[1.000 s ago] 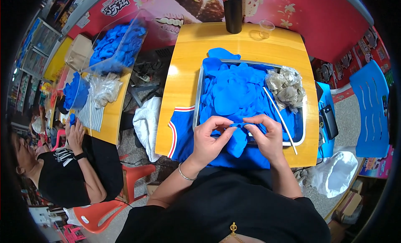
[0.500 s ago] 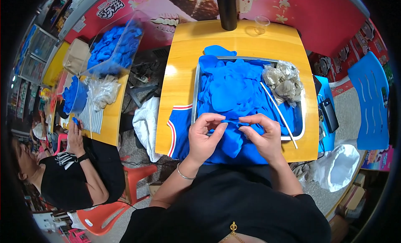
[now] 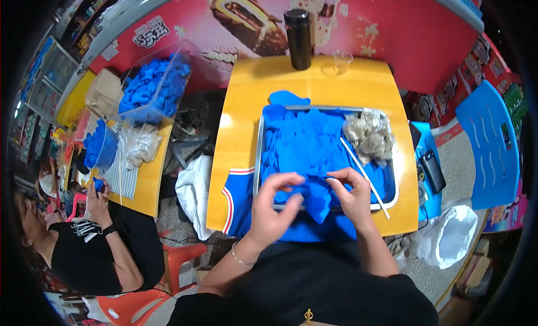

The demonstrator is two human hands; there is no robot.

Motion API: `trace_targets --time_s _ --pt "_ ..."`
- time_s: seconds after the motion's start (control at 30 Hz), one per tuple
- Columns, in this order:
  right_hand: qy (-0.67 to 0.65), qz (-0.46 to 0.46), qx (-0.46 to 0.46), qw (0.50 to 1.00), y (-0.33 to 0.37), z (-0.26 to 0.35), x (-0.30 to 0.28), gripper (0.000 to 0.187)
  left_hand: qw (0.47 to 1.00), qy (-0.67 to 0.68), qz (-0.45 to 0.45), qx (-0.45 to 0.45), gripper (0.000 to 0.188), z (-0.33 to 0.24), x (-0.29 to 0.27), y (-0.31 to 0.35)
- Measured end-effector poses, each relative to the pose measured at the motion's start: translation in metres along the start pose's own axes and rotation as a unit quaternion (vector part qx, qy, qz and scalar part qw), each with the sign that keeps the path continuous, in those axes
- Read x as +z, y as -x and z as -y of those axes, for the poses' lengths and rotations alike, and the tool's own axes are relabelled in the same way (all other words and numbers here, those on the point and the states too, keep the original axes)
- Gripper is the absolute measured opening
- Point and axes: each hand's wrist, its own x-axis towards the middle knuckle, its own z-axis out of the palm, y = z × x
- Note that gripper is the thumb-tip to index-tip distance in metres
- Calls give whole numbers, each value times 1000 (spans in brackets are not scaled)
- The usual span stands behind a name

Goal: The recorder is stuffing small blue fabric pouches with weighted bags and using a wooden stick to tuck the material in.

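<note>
In front of me a metal tray (image 3: 397, 183) holds a heap of thin blue fabric pieces (image 3: 305, 138). My right hand (image 3: 350, 194) pinches the edge of one blue fabric piece (image 3: 318, 200), which hangs down over the tray's near side. Thumb and fingers apart, my left hand (image 3: 274, 208) is beside that piece, slightly blurred, with nothing visible in it. A white stick (image 3: 364, 177) lies slanted across the tray's right part. At the tray's far right corner rests a clear plastic bag (image 3: 369, 135) of beige-brown material.
On the yellow table (image 3: 238, 135) stand a black flask (image 3: 298, 40) and a clear cup (image 3: 342, 60). A blue garment (image 3: 238, 200) with striped trim lies left. A blue chair (image 3: 487, 141) holds a phone (image 3: 432, 172). At left, another person (image 3: 95, 247) handles a small blue piece.
My left hand has come off the blue piece and opened; my right hand still pinches it. The whole view has shifted, with the table lower. The other person's hands have come together.
</note>
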Motion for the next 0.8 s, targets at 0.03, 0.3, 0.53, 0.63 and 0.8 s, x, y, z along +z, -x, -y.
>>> trace_targets --time_s 0.03,0.3,0.53,0.63,0.8 --pt "30 -39 -11 999 -4 -6 -3 13 989 17 142 21 20 -33 -3 -8" --pt "100 -94 -80 987 -1 -31 -11 24 742 369 452 331 28 -140 37 30" --pt "88 -37 -77 992 27 -50 -16 21 771 294 391 408 31 -151 59 74" --pt "67 -30 -93 993 31 -51 -15 20 766 281 400 418 34 -156 74 99" --pt "53 -47 -116 991 44 -36 -14 17 740 287 431 429 40 -151 114 120"
